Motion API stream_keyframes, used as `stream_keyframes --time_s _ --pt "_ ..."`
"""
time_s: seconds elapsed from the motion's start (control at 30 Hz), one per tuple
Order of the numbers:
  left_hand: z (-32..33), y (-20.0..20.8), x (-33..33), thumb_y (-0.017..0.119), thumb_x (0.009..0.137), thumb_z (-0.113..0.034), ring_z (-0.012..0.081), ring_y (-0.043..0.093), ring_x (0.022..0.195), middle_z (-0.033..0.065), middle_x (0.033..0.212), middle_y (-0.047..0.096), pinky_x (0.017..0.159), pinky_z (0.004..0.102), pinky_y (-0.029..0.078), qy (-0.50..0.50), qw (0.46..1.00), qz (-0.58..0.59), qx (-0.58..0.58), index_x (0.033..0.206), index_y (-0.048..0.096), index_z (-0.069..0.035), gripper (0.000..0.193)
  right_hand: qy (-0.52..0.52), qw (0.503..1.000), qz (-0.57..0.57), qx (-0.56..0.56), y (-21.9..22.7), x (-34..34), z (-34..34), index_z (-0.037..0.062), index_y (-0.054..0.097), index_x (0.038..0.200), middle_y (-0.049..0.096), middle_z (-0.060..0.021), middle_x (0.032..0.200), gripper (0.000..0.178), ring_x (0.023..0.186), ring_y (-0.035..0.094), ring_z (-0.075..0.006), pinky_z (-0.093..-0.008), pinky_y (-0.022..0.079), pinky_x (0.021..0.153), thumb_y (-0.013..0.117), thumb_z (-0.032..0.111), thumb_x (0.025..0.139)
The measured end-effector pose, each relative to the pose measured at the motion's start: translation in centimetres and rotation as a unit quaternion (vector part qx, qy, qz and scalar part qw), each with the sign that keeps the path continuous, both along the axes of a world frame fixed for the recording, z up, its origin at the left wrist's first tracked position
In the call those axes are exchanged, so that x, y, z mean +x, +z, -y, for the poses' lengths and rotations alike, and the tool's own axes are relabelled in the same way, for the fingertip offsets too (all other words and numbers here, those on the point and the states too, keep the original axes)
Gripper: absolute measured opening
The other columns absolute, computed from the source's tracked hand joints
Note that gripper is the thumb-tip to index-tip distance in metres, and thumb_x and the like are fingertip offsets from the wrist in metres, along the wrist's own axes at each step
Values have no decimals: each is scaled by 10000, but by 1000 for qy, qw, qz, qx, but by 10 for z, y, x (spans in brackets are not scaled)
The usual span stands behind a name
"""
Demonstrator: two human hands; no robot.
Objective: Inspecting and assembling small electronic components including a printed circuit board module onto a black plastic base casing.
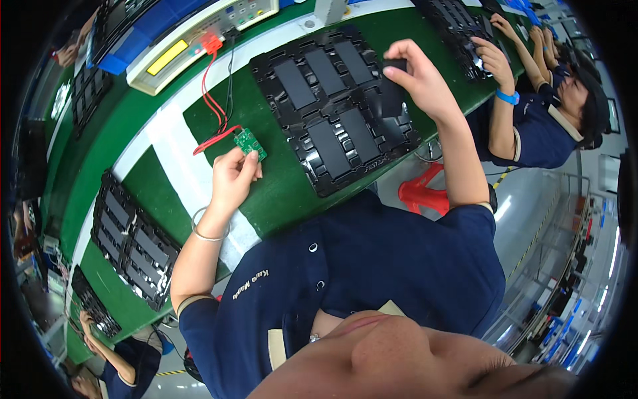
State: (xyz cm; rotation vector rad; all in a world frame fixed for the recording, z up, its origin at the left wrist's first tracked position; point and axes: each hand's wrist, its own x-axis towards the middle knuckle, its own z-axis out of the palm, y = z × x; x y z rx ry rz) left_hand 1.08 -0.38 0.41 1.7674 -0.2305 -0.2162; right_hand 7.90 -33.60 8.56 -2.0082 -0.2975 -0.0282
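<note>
Between the thumb and fingers of my left hand (232, 176) is a small green circuit board (248, 142). Red and black wires (214, 100) run from the board's area up to a bench instrument. My right hand (425, 83) is closed in a pinch on a black block (395, 64), of which only the end shows, at the right side of a black plastic tray (298, 136). Several flat black rectangular blocks (325, 71) lie in the tray's pockets. The tray rests on the green bench mat, in front of me and right of the board.
The bench instrument (199, 46) with a yellow display stands at the back left. More loaded black trays (133, 239) lie to the left, and another (458, 33) at the far right. A co-worker (538, 126) reaches over that one. A red stool (423, 191) is below the bench edge.
</note>
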Motion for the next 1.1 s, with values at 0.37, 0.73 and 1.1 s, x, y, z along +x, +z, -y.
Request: stream_keyframes --time_s 0.37,0.73,1.1 --pt "2 5 0 501 870 -104 64 476 468 29 538 542 450 205 371 -17 1000 13 12 681 519 9 220 22 957 196 -213 -49 -23 7 61 568 926 570 -50 891 243 855 531 -226 -309 421 763 662 78 702" --pt "1 -3 1 529 838 -88 85 457 426 41 519 549 409 233 326 -9 998 55 32 623 497 -5 233 -138 928 219 -267 -70 -26 -36 81 624 760 544 -28 833 136 854 465 -228 -342 359 776 652 210 725" --pt "-1 -2 3 505 858 -104 88 480 453 38 532 541 437 228 362 -35 996 57 53 671 520 1 215 -154 955 187 -171 -73 -29 -26 91 608 859 616 -12 753 117 824 518 -205 -329 358 744 579 185 795"
